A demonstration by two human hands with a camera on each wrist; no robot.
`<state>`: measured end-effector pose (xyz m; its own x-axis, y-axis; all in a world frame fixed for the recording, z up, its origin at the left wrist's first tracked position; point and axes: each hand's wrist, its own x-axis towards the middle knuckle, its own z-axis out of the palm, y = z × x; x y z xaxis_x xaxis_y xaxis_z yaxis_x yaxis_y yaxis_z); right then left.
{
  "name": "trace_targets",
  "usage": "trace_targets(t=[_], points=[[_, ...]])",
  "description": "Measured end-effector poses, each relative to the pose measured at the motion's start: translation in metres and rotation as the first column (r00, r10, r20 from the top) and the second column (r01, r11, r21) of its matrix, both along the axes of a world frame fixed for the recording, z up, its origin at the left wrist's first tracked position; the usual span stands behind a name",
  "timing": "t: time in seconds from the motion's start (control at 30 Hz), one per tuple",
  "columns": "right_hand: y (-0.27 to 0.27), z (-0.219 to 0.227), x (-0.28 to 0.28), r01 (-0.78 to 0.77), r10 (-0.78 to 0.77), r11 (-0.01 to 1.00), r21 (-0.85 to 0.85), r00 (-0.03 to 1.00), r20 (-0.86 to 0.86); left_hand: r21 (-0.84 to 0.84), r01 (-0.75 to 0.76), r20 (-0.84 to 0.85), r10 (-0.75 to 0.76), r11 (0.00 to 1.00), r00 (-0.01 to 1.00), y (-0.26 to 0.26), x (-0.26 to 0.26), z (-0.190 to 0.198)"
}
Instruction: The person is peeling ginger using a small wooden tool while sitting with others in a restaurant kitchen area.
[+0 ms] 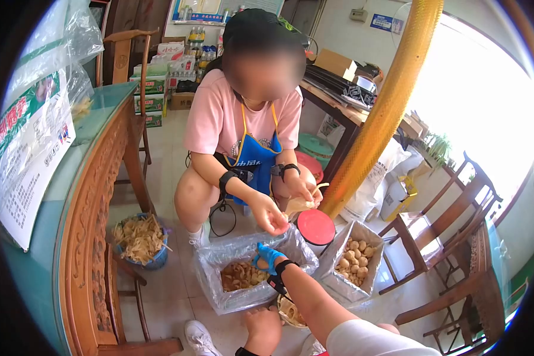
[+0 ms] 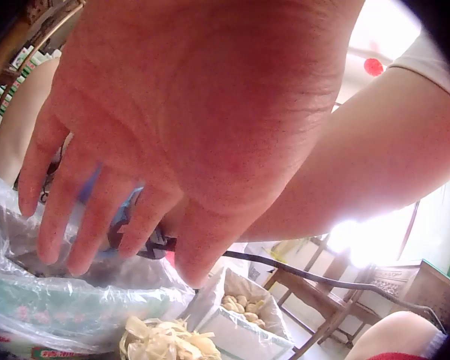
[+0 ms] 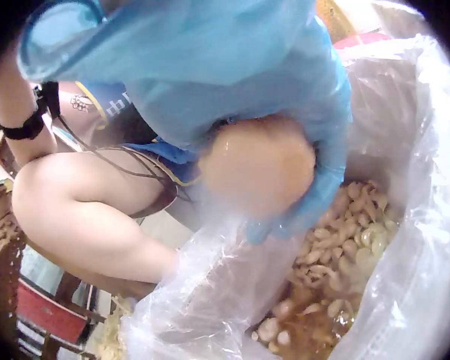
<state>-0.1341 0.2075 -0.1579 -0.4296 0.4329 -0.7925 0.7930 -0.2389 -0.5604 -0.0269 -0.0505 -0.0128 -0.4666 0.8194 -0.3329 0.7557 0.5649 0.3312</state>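
Observation:
My right hand [image 1: 267, 258], in a blue glove, grips a smooth, round tan vegetable [image 3: 259, 166] over a plastic-lined tub [image 1: 207, 291]. Inside the tub lie pale, clove-like pieces [image 3: 334, 251] in brown liquid. My bare left hand [image 2: 195, 112] hangs with its fingers extended downward, holding nothing. In the head view it is low, in front of the tub, beside a small container of pale peelings [image 1: 291, 311]. Facing me, a seated person in a blue apron holds a pale, stringy peeled piece [image 1: 299, 206] in both hands above the tub's far side.
A lined box of round tan vegetables [image 1: 356, 255] stands right of the tub, near a red round lid [image 1: 315, 226]. At left are a blue bucket of peelings [image 1: 141, 240] and a carved wooden table [image 1: 92, 207]. A wooden chair [image 1: 436, 228] stands at right.

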Motion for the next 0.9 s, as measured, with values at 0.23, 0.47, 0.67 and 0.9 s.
trace_targets(t=[0.23, 0.47, 0.67, 0.9], points=[[0.001, -0.024, -0.004, 0.039, -0.044, 0.995, -0.092, 0.997, -0.059, 0.008, -0.002, -0.021, 0.003, 1.000, 1.000, -0.002, -0.002, 0.000], [-0.009, 0.013, -0.005, -0.695, 0.564, 0.349, 0.628, 0.692, 0.451, 0.140, -0.020, -0.121, 0.037, 0.990, 0.992, -0.009, 0.002, 0.001], [0.000, -0.012, -0.009, -0.573, 0.456, 0.353, 0.740, 0.796, 0.398, 0.144, -0.070, -0.060, 0.079, 0.987, 0.995, -0.008, 0.002, 0.000], [-0.016, 0.022, -0.003, -0.731, 0.578, -0.363, 0.579, 0.311, 0.755, 0.116, -0.089, -0.045, 0.095, 0.989, 0.994, -0.006, 0.002, 0.005]])
